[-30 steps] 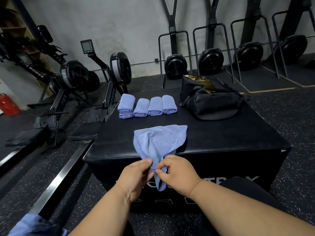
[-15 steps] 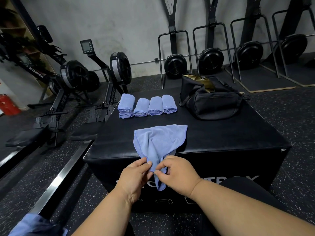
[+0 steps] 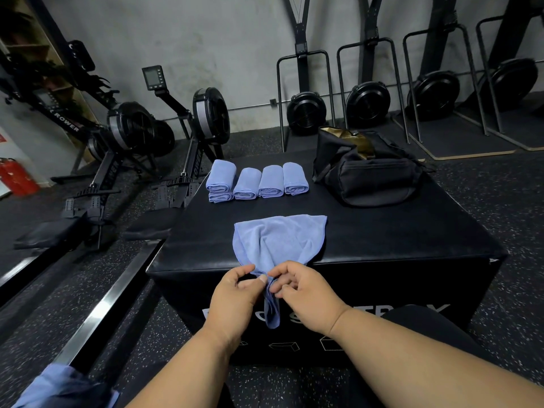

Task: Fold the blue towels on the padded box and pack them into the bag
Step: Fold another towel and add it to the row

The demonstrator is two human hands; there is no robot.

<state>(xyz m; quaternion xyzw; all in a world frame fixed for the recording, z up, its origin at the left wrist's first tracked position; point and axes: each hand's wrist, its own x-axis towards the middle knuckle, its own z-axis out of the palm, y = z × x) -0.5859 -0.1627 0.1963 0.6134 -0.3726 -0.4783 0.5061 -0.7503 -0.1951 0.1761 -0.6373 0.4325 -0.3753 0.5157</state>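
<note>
Towel (image 3: 279, 240) lies spread on the box (image 3: 382, 231) near its front edge, one bunched corner hanging over the edge between both hands. Versus a second ago the hands have eased slightly apart and fingers loosened — left hand (image 3: 235, 293) now pinches the bunch with thumb and forefinger; right hand (image 3: 303, 290) has its fingers curled at it, light grip. Likely re-gripping to find corners, fold not started. Folded towels (image 3: 257, 182) sit in a row behind, bag (image 3: 368, 175) open just right of them — nothing visibly packed.
</note>
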